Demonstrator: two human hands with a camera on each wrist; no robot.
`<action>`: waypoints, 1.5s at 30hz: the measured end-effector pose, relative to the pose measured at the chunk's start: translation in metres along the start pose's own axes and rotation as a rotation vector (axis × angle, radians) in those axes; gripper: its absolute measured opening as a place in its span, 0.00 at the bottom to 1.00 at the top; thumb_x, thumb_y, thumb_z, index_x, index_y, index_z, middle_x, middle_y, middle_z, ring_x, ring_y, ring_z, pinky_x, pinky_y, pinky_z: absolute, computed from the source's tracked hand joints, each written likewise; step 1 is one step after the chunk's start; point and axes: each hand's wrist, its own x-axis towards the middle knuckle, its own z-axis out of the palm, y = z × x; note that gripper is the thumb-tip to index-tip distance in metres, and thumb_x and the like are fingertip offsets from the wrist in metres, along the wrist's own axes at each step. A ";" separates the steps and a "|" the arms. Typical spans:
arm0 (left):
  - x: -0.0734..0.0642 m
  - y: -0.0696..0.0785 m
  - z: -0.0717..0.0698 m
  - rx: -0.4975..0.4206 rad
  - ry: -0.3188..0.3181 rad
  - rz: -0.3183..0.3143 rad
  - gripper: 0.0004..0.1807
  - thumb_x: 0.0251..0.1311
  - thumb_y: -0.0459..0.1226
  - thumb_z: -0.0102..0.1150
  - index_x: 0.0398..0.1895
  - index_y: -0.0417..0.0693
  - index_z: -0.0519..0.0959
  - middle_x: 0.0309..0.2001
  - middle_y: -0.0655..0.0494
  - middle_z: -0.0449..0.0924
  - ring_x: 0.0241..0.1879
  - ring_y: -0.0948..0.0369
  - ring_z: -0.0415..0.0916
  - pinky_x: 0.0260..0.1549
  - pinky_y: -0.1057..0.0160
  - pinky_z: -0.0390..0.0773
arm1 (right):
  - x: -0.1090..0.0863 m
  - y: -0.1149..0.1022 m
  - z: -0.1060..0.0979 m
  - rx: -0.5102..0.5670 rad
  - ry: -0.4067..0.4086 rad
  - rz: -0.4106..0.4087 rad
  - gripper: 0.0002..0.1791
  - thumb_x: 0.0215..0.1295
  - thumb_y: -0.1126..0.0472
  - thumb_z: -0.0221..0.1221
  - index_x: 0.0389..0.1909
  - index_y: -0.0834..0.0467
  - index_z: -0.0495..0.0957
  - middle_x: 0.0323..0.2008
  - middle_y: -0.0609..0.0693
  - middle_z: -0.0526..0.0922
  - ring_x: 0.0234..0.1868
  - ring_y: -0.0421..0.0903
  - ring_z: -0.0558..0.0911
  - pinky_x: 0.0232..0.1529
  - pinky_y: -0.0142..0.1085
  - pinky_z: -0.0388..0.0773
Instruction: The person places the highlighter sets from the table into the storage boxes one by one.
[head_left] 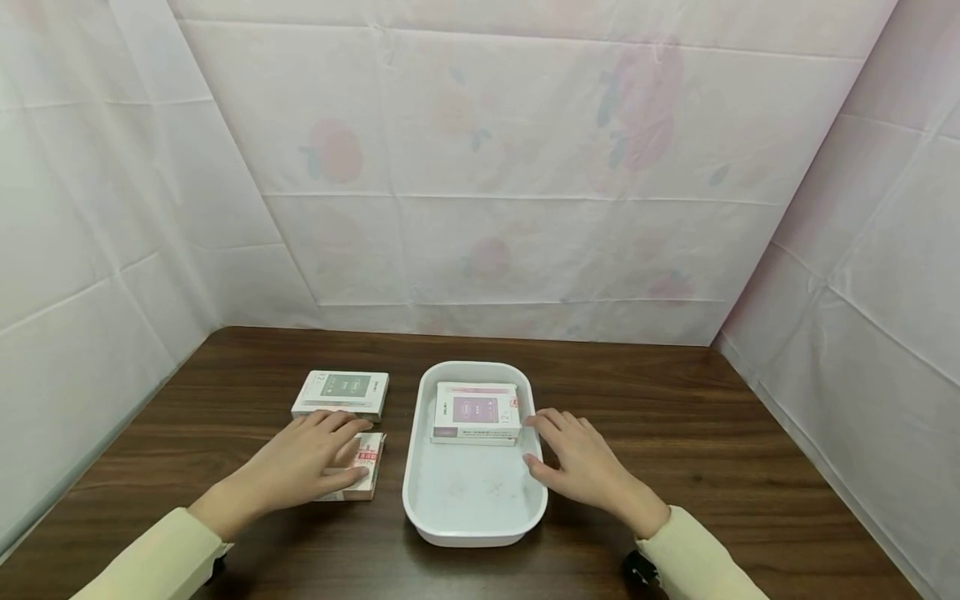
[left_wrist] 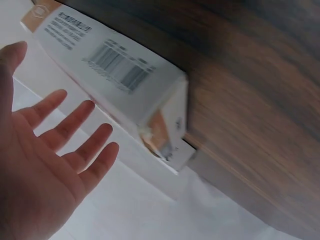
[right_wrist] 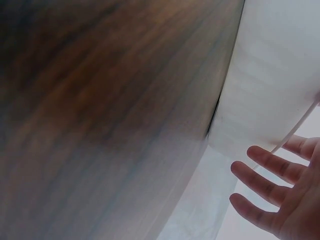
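Red-marked carton (head_left: 370,456) sits on the tabletop (head_left: 675,417), nearer its left edge than its right. Left hand (head_left: 315,460) over it, fingers spread, gripping nothing; right hand (head_left: 581,467), fingers also loose, by the tray (head_left: 468,504). Likely light, smooth card, dents easily: pinch opposite sides gently.

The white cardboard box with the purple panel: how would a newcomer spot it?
On the brown wood-grain table, find the white rectangular tray with rounded corners. At its far end lies the white cardboard box with the purple panel. That purple sets it apart from the white cardboard box with the grey-green panel, to the tray's left.
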 end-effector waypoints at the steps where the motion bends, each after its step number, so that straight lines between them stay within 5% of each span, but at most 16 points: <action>1: -0.001 -0.002 0.000 0.002 -0.005 0.007 0.31 0.49 0.58 0.59 0.52 0.49 0.75 0.48 0.56 0.77 0.48 0.52 0.73 0.45 0.48 0.72 | 0.000 0.000 0.000 0.002 -0.001 0.001 0.23 0.57 0.46 0.54 0.51 0.52 0.73 0.49 0.44 0.75 0.45 0.43 0.76 0.40 0.39 0.72; 9: -0.008 -0.015 0.003 -0.038 -0.024 0.049 0.35 0.49 0.64 0.53 0.54 0.50 0.73 0.49 0.58 0.75 0.50 0.55 0.72 0.45 0.49 0.71 | 0.000 -0.001 0.000 0.004 -0.017 0.012 0.23 0.57 0.46 0.54 0.52 0.52 0.73 0.50 0.45 0.75 0.46 0.43 0.75 0.41 0.40 0.72; 16: -0.014 -0.022 0.005 -0.052 -0.041 0.083 0.43 0.39 0.69 0.56 0.55 0.53 0.72 0.48 0.61 0.74 0.49 0.58 0.72 0.40 0.52 0.72 | 0.000 -0.002 0.000 0.004 -0.016 0.013 0.23 0.57 0.46 0.54 0.52 0.52 0.73 0.50 0.45 0.75 0.46 0.43 0.75 0.41 0.40 0.72; 25: -0.017 -0.027 0.005 -0.071 -0.078 0.127 0.46 0.35 0.64 0.64 0.59 0.53 0.68 0.49 0.62 0.73 0.48 0.58 0.72 0.38 0.53 0.70 | 0.000 -0.002 -0.001 0.011 -0.025 0.024 0.23 0.58 0.46 0.54 0.52 0.51 0.73 0.50 0.45 0.75 0.47 0.44 0.75 0.43 0.42 0.72; 45: -0.017 -0.029 0.005 -0.067 -0.107 0.118 0.44 0.37 0.65 0.62 0.59 0.53 0.69 0.47 0.61 0.74 0.46 0.58 0.72 0.36 0.56 0.68 | 0.000 -0.001 -0.001 0.009 -0.023 0.020 0.23 0.58 0.46 0.53 0.52 0.51 0.72 0.50 0.44 0.75 0.47 0.43 0.75 0.43 0.41 0.72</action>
